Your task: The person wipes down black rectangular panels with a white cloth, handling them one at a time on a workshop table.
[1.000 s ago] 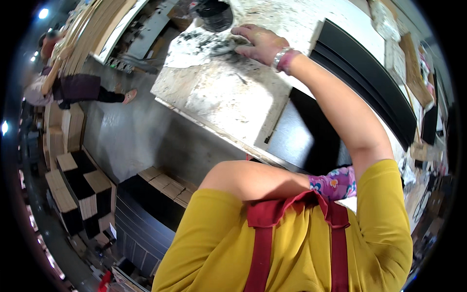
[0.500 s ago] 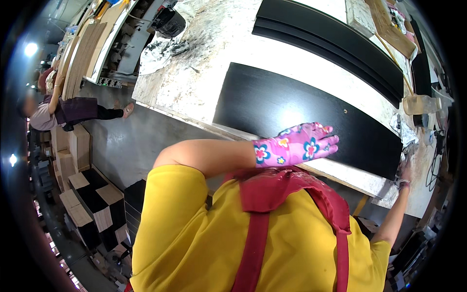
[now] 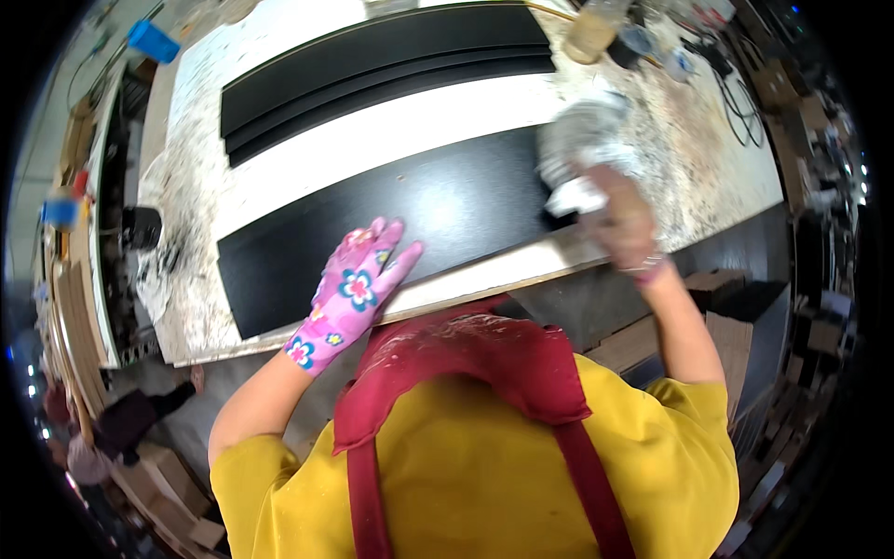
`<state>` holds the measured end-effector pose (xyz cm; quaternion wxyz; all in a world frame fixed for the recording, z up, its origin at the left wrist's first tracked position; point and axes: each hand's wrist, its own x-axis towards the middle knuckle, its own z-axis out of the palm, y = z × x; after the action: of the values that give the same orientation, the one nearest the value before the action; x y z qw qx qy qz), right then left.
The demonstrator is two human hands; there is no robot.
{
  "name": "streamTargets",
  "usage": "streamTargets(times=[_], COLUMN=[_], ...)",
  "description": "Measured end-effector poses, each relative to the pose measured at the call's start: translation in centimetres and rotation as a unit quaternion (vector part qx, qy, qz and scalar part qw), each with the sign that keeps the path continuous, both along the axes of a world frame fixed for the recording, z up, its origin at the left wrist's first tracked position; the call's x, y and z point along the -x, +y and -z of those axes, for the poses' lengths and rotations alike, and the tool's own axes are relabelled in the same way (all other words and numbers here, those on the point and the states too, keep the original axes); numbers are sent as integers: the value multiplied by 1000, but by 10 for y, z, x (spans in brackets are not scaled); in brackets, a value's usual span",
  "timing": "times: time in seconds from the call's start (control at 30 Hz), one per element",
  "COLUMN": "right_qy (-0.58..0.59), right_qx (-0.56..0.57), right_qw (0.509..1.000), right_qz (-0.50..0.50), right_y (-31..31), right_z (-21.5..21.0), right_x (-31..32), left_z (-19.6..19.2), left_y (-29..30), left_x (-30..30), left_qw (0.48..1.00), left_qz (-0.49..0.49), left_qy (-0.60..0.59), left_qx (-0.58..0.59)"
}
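Left hand [image 3: 358, 289], in a pink flowered glove, lying flat with fingers [image 3: 384, 244] spread on the near part of the black panel [image 3: 391, 219], holding nothing, only pressing down. Right hand [image 3: 619, 219] bare, blurred by motion, closed around a crumpled pale cloth or wad [image 3: 582, 154] over the right end of the same panel; how tight the closing is, cannot tell exactly. Panel lying long across the counter [image 3: 200, 177], close to its near edge, with a white strip and more black boards [image 3: 372, 61] behind it toward the far edge. Bottles and jars [image 3: 596, 28] near the far right corner, cables beside them. Judged from the look: long, thin, stiff and flat, probably not very light, with a smooth glossy face that is likely slippery and easy to scratch or mark. Best taken by the long edges with both hands well apart, or kept steady by a flat palm on top as now, not pinched at one corner, where bending or swinging could come.
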<state>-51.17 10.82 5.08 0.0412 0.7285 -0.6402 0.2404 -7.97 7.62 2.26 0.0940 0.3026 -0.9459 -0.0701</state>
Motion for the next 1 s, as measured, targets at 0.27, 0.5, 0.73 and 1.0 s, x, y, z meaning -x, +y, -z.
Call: streamTargets(times=[0.27,0.5,0.73,1.0], right_qy=[-116,-265,-82,-474], right_qx=[-49,-330,34,-330], right_qw=[978,867,737,769], right_qz=[168,-265,-670,-275], right_y=[-49,-101,-139,-220], right_z=[56,-81,37,-70], right_x=[228,-256,-500,-400], left_z=[0,20,36,39], left_y=[-7,5,9,13], left_x=[-2,-15,-5,-9], left_qw=[1000,998,987,989], left_qz=[12,-7,-23,-29], left_qy=[25,67,157,144], left_qx=[-7,20,17,14])
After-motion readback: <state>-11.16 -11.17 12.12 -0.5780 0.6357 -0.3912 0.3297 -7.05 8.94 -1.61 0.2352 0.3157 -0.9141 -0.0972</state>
